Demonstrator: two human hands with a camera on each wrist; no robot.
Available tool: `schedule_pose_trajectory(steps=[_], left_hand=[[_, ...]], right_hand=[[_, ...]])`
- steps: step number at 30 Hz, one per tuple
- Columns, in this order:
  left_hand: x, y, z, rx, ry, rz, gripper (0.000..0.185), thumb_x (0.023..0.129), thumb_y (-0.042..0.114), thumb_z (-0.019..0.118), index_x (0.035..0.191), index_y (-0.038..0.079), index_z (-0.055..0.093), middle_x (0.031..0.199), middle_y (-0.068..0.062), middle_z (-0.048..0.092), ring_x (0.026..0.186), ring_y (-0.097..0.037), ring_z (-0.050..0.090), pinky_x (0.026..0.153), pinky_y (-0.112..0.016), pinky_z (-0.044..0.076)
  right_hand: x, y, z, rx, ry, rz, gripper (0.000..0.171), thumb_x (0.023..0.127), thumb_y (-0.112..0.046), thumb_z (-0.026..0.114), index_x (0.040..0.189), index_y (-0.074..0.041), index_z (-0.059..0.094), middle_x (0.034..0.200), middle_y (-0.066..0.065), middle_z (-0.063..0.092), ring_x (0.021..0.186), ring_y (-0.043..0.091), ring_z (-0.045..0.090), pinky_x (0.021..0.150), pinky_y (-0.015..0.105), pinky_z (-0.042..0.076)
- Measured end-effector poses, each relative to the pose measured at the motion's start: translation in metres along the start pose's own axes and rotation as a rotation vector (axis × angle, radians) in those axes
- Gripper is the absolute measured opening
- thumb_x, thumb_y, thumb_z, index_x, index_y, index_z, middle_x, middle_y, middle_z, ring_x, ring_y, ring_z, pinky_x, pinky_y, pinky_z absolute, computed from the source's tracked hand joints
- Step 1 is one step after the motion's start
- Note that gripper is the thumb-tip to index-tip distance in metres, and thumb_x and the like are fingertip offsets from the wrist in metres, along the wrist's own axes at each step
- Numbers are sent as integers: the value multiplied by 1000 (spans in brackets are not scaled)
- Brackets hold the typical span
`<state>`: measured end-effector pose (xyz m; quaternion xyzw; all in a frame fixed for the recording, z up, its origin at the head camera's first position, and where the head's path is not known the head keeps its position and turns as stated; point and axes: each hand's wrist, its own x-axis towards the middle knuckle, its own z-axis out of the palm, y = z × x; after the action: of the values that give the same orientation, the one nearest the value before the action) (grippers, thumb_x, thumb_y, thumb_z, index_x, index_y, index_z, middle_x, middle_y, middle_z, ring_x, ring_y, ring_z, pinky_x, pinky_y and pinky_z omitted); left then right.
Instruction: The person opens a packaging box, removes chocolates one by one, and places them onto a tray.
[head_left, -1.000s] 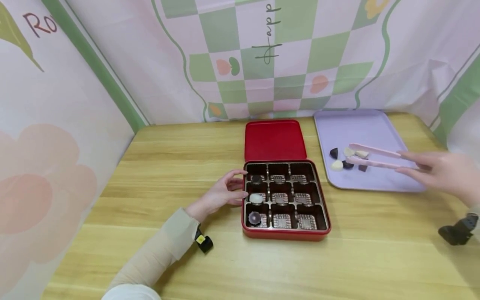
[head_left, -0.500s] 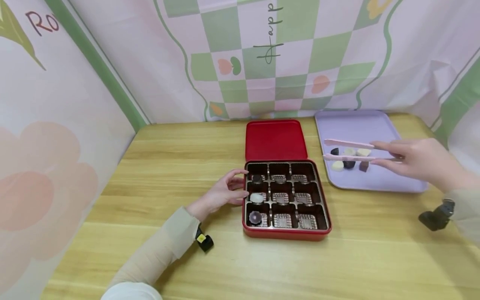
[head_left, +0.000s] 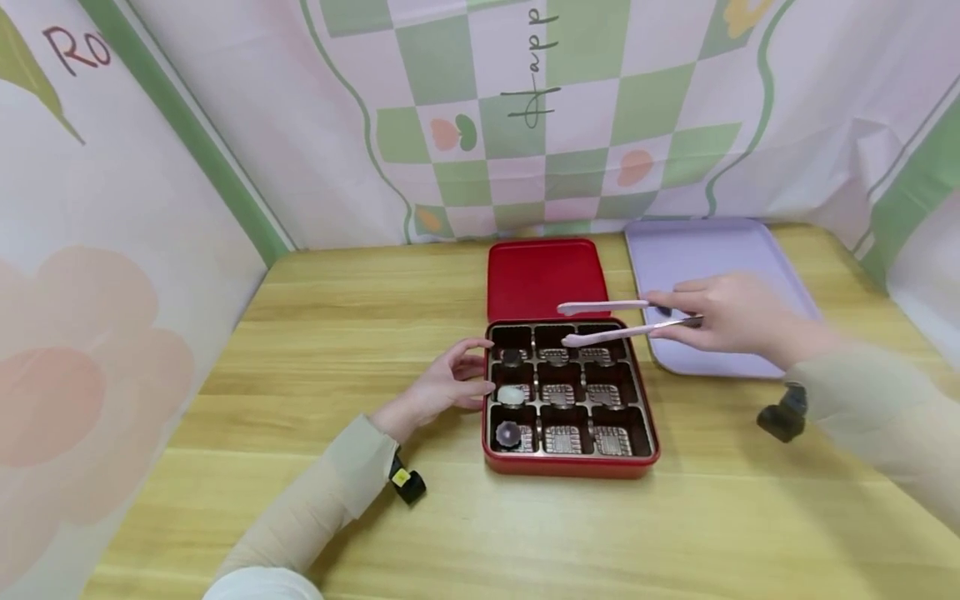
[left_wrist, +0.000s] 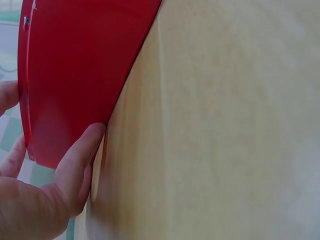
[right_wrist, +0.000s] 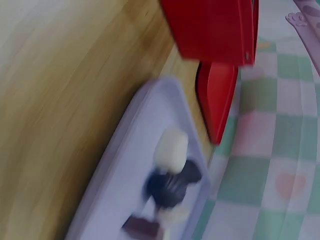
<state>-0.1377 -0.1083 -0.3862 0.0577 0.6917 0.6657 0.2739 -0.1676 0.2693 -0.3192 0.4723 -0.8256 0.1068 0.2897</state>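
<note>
My right hand (head_left: 731,317) holds pink tongs (head_left: 611,336) whose arms stand apart over the back part of the red box (head_left: 573,467); nothing shows between their tips. My left hand (head_left: 442,387) touches the box's left wall and rim with its fingertips. In the left wrist view, one finger lies near the base of that wall. The box has a dark divided insert. Down its left column sit a dark chocolate (head_left: 512,357), a white chocolate (head_left: 512,395) and a purplish-brown round chocolate (head_left: 507,433), in separate compartments.
A lilac tray (head_left: 705,242) stands at the back right, partly hidden by my right hand. The right wrist view shows white and dark chocolates (right_wrist: 167,192) on it, blurred. The red lid (head_left: 547,279) lies behind the box. Patterned cloth (head_left: 510,179) hangs at the table's back.
My right hand has carried the tongs leftward from above the tray to above the box, their arms staying apart. My left hand has stayed at the box.
</note>
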Motion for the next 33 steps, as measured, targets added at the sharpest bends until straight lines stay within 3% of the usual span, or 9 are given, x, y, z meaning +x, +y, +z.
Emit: schedule_pose_trajectory(steps=[4, 9, 14, 20, 27, 33], left_hand=[[0, -1, 0, -2, 1, -1, 61, 85, -8, 61, 138, 16, 41, 135, -18, 42, 116, -25, 49, 80, -39, 59], [1, -1, 0, -4, -5, 4, 61, 85, -7, 61, 138, 15, 40, 135, -20, 42, 115, -26, 49, 80, -39, 60], [1, 0, 0, -6, -3, -2, 63, 85, -8, 61, 139, 16, 40, 136, -19, 41, 116, -25, 48, 80, -39, 60], [1, -1, 0, -4, -1, -1, 62, 85, -7, 61, 139, 14, 39, 136, -21, 41, 117, -26, 48, 80, -39, 59], [1, -1, 0, -9, 5, 0, 62, 84, -8, 61, 139, 13, 40, 136, -21, 41, 118, -27, 48, 81, -39, 59], [2, -3, 0, -9, 1, 2, 63, 85, -8, 61, 139, 14, 39, 136, -20, 41, 118, -26, 47, 80, -39, 60]], right_hand=[[18, -9, 7, 0, -51, -25, 66, 92, -64, 37, 101, -10, 74, 62, -5, 61, 44, 2, 42, 37, 28, 40], [35, -15, 11, 21, -151, -5, 47, 85, -52, 61, 105, -11, 73, 79, 5, 72, 46, 3, 50, 44, 32, 49], [47, -19, 14, 12, -271, 41, 43, 77, -41, 74, 108, -12, 72, 88, 6, 74, 49, 8, 53, 44, 30, 47], [62, -21, 21, 3, -366, 61, 43, 77, -38, 75, 111, -12, 71, 87, 6, 73, 50, 12, 53, 43, 31, 44], [88, -21, 24, -40, -426, -9, 38, 77, -41, 74, 106, -16, 74, 66, -3, 59, 48, 9, 45, 40, 24, 35], [104, -28, 29, -92, -478, -70, 35, 79, -44, 71, 103, -18, 75, 67, -3, 59, 53, 11, 51, 42, 27, 41]])
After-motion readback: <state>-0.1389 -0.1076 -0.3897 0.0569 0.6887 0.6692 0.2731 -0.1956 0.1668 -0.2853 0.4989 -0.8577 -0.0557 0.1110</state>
